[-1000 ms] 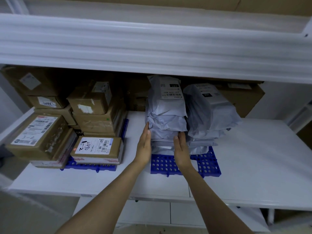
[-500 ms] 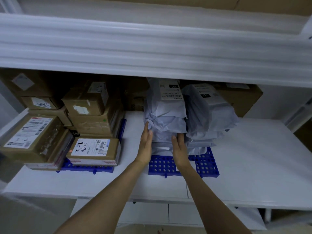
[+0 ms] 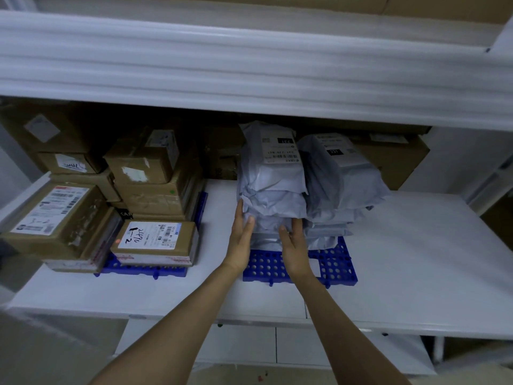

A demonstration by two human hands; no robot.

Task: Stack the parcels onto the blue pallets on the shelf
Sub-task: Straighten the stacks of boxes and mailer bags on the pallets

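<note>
Two stacks of grey poly-bag parcels stand on a blue pallet [image 3: 337, 269] in the middle of the shelf: a left stack [image 3: 273, 187] and a right stack [image 3: 342, 187]. My left hand [image 3: 241, 241] lies flat with straight fingers against the left side of the left stack. My right hand [image 3: 293, 250] touches the stack's front low down, fingers straight. Neither hand holds a parcel. A second blue pallet [image 3: 138, 269] on the left carries cardboard boxes, among them a labelled box [image 3: 155, 238] at the front.
More cardboard boxes [image 3: 52, 215] crowd the shelf's left end and large cartons [image 3: 394, 162] stand at the back. The white shelf board [image 3: 416, 259] stretches right of the pallets. An upper shelf edge [image 3: 249, 68] hangs low overhead.
Both hands stay at the left grey stack; they have drawn back slightly toward me and shifted a little. The camera has tilted a bit.
</note>
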